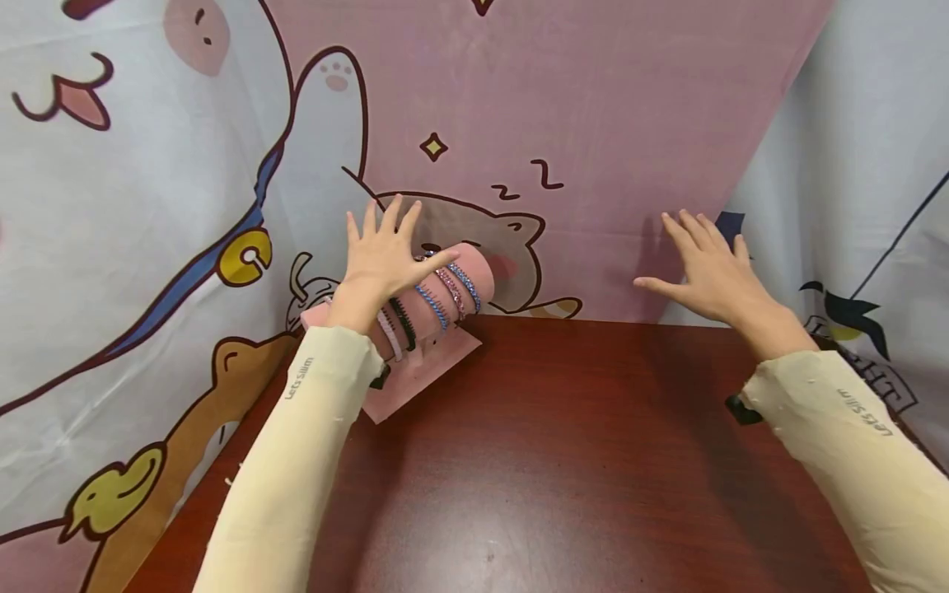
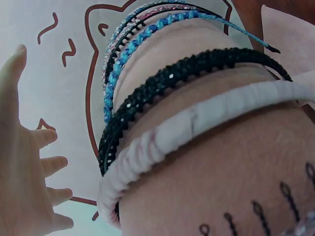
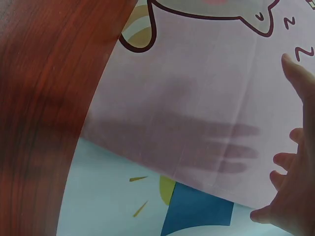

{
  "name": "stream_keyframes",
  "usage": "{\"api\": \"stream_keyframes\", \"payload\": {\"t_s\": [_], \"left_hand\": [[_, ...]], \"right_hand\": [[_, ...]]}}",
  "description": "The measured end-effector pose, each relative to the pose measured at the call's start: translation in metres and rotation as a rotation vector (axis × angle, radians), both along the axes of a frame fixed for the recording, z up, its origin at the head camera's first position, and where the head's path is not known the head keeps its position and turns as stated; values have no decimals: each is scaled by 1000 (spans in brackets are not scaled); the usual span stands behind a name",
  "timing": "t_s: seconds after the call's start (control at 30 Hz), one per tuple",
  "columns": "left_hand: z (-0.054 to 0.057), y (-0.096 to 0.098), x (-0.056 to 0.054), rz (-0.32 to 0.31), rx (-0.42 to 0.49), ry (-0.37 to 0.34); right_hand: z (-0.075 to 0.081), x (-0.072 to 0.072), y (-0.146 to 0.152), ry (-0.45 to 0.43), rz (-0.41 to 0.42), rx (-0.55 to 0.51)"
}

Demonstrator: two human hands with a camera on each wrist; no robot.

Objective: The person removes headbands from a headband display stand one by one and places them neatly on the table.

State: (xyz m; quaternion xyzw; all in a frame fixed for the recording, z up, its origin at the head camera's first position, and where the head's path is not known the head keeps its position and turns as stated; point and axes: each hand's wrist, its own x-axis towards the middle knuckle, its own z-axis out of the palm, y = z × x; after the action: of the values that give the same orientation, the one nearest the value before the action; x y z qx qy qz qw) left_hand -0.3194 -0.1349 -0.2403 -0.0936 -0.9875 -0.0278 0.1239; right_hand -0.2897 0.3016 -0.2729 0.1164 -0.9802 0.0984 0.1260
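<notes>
Fingers [image 1: 389, 217] splay on right hand [image 1: 706, 278] and left hand [image 1: 378, 263], whose drop, clearance unclear, could tip the bench's [image 1: 563, 445] far-left-corner bracelet stand [image 1: 419, 331].

A pink display stand [image 1: 426, 375] sits on the reddish-brown table [image 1: 549, 445] and carries several bracelets [image 1: 432, 309] (blue, pink, black and pale ones among them). The left hand [image 1: 381, 259], fingers spread, hides part of the stand; whether it touches cannot be told. Well to the right of the stand, the right hand [image 1: 704, 268] also extends its fingers. Behind the stand is a cloth [image 1: 615, 123] printed with a cartoon cat [image 1: 522, 276].
</notes>
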Motion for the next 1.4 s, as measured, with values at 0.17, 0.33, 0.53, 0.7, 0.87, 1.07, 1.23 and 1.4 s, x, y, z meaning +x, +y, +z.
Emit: {"api": "stream_keyframes", "payload": {"t_s": [0.17,0.33,0.53,0.7,0.87,1.07,1.23,1.4], "left_hand": [[1,-7,4,-9,37,-18],[4,-14,10,-19,63,-37],[6,-21,16,-26,91,-36],[7,-26,21,-45,102,-18],[8,-30,27,-57,110,6],[6,-35,32,-64,104,35],[3,-39,36,-70,115,61],[0,-43,39,-83,126,100]], "right_hand": [[-3,-3,-3,-15,10,0],[-7,-4,-5,-22,17,0],[-10,-5,-9,-13,29,-19],[-14,-5,-13,10,50,-51],[-18,-7,-16,37,71,-71],[-23,-10,-20,86,111,-79],[-27,-13,-23,95,123,-107],[-30,-15,-26,66,107,-129]]}}
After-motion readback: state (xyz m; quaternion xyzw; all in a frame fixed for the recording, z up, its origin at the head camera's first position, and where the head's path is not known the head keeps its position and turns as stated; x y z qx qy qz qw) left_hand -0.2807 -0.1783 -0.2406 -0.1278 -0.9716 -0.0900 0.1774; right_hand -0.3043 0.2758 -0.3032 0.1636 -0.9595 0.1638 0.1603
